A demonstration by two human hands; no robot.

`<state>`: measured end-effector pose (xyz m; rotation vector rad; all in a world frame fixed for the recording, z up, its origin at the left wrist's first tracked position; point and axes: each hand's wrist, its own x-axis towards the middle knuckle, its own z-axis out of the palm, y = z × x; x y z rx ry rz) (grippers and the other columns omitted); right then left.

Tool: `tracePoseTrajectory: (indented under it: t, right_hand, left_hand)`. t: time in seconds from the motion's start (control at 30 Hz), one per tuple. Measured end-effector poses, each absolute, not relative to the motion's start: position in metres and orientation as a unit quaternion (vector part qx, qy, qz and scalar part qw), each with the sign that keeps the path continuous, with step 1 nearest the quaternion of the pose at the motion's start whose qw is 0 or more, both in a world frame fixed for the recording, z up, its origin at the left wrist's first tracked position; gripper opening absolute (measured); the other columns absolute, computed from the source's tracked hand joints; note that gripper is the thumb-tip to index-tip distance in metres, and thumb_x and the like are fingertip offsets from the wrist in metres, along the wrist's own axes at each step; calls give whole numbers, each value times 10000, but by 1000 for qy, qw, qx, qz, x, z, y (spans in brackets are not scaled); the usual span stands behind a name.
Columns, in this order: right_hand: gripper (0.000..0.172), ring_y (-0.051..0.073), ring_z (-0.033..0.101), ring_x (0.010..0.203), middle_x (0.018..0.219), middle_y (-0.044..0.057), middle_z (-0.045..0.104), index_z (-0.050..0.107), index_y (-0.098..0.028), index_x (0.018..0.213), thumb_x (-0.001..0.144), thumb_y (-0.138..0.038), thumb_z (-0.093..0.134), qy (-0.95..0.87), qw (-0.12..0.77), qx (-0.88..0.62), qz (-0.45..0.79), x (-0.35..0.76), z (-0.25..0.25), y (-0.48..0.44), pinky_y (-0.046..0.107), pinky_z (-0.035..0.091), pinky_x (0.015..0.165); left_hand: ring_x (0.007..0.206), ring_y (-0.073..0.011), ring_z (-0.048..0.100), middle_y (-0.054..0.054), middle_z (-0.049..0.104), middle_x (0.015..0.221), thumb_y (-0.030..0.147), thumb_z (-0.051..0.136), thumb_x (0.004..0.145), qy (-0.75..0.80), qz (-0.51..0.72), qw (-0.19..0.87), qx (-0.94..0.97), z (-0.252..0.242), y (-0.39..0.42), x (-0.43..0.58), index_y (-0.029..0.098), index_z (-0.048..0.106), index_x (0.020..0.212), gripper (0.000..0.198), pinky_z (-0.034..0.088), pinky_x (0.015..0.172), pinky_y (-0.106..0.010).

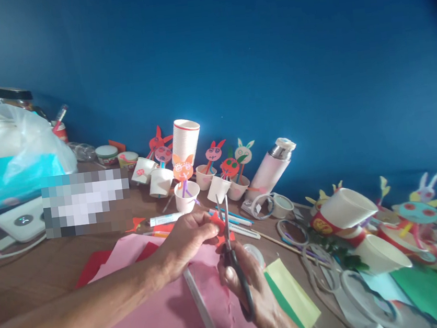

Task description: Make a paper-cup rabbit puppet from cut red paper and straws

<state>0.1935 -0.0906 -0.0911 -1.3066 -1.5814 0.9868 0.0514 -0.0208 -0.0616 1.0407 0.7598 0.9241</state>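
Note:
My left hand (191, 241) pinches a small piece of red paper (218, 223) between thumb and fingers. My right hand (251, 281) is wrapped round the black handles of a pair of scissors (227, 231). The blades point away from me and stand a little apart, close beside the red paper; whether they touch it I cannot tell. Beneath both hands lies a large pink paper sheet (141, 320) with a pale, narrow strip-like tool (198, 303) on it. Red paper sheets (92, 268) stick out from under the pink one.
Paper cups (186, 196) with paper animal faces stand along the blue wall, near a cup stack (186, 141) and a white flask (272, 166). Tape rolls (292, 232), yellow paper (294, 292) and more decorated cups (347, 207) lie right. A power bank (20, 221) and plastic bag (15, 150) sit left.

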Motion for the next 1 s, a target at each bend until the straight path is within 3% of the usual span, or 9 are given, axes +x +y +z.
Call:
tracePoseTrajectory:
  t: [0.33, 0.6, 1.0]
  right_hand:
    - [369, 193, 484, 760, 824, 30, 561, 559, -208, 1001, 780, -502, 532, -638, 409, -535, 374, 196, -95, -93, 282, 395, 673]
    - [427, 168, 460, 694, 779, 24, 518, 544, -187, 1017, 761, -529, 541, -602, 445, -496, 441, 197, -100, -91, 287, 380, 648]
    - [453, 150, 472, 614, 691, 15, 524, 580, -180, 987, 731, -554, 578, -596, 456, -486, 448, 198, -99, -92, 257, 402, 570]
  left_hand:
    - [653, -146, 578, -21, 650, 672, 199, 610, 658, 344, 413, 705, 462, -66, -19, 51, 139, 614, 672, 61, 440, 719, -324]
    - [654, -137, 565, -20, 653, 659, 177, 590, 673, 340, 400, 699, 486, -62, -17, 49, 139, 608, 650, 48, 417, 695, -296]
    - [617, -111, 547, -14, 657, 649, 150, 592, 662, 332, 386, 692, 511, -58, -12, 45, 131, 641, 676, 55, 412, 633, -246]
